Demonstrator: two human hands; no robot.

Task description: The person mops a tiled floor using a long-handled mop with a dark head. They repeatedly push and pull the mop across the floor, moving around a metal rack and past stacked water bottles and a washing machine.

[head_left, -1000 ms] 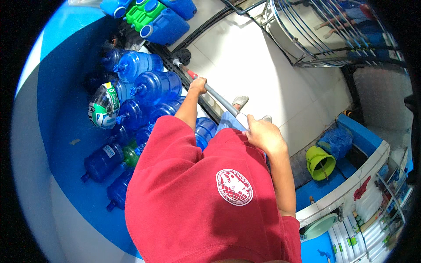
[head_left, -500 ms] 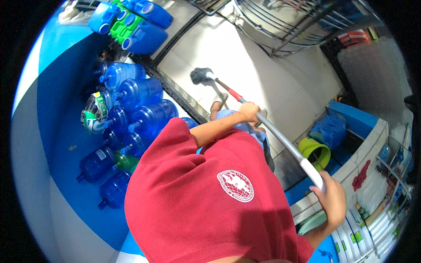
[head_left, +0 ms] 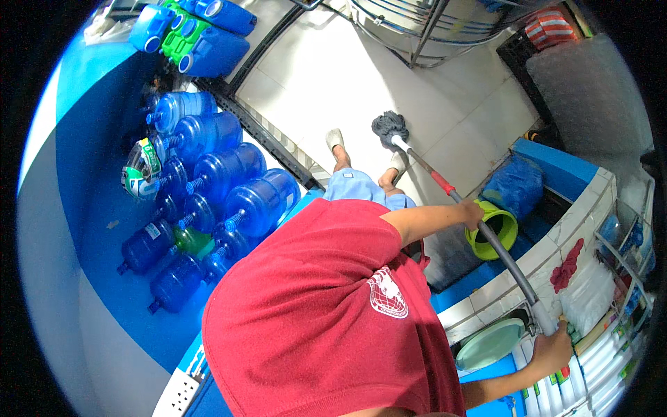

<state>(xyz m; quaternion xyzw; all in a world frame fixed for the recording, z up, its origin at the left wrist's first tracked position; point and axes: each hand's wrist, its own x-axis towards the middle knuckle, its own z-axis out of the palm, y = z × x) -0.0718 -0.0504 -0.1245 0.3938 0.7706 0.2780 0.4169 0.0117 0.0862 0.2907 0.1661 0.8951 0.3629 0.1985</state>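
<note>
Passing room lay over the white floor (head_left: 306, 83) between the blue bottles (head_left: 210, 131) and the mop head (head_left: 390, 128). A metal rack (head_left: 426, 35) blocked the far side; to the right, the mop handle (head_left: 513, 269), yellow-green bucket (head_left: 485, 251) and blue plastic bag (head_left: 515, 186) stood in the way.

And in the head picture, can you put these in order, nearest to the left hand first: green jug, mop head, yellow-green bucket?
From the left hand:
1. Yellow-green bucket, just below and to the right.
2. Mop head, up and left.
3. Green jug, far upper left.
</note>
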